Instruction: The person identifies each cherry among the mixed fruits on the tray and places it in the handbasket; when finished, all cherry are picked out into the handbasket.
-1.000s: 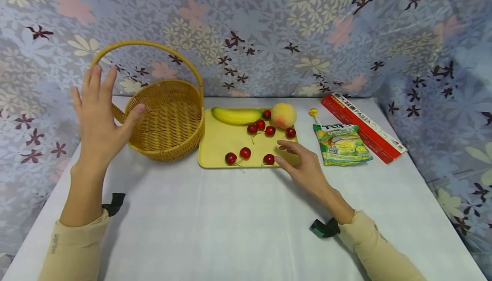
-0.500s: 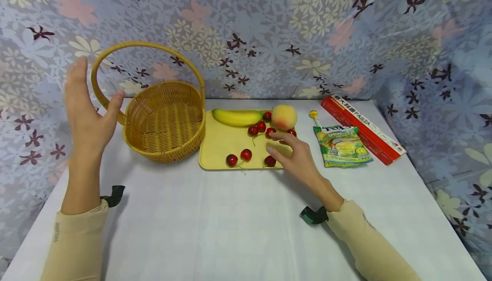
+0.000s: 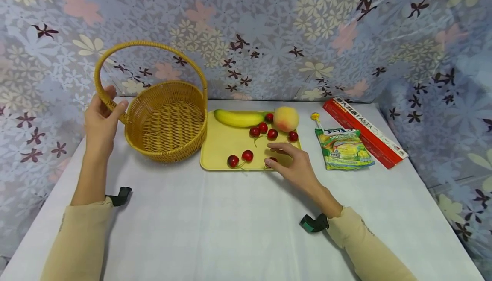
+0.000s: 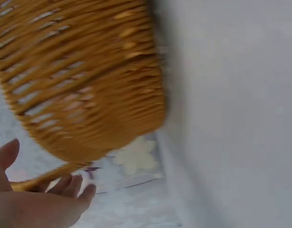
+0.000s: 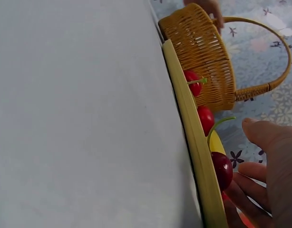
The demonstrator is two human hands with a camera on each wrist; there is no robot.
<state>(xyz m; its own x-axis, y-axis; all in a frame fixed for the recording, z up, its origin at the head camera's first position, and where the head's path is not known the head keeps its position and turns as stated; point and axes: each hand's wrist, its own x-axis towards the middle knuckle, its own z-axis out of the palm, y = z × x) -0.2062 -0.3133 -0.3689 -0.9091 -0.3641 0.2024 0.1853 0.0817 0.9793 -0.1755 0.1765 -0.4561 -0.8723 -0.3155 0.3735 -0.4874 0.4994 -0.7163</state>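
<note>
At the left, my left hand (image 3: 101,116) is at the lower part of the wicker basket's handle (image 3: 101,85). Its fingers curl behind the handle, while the left wrist view has the thumb (image 4: 7,153) raised a little apart. The wicker basket (image 3: 167,121) stands upright with nothing inside. My right hand (image 3: 294,165) hovers at the yellow tray's (image 3: 215,144) front right, thumb and fingers spread around a dark red cherry (image 5: 222,170) without gripping it. Part of this cherry is hidden by the thumb in the head view. Joined cherries (image 3: 240,159) lie to its left.
Toward the tray's back lie a banana (image 3: 240,118), a peach (image 3: 286,118) and several more cherries (image 3: 262,127). Right of the tray are a lollipop (image 3: 315,117), a green snack packet (image 3: 343,148) and a red pasta box (image 3: 365,133). A floral curtain (image 3: 246,29) hangs behind the white table.
My left hand has come down from beside the basket to its handle, fingers curling behind it. My right hand has shifted slightly left, over the front right cherry.
</note>
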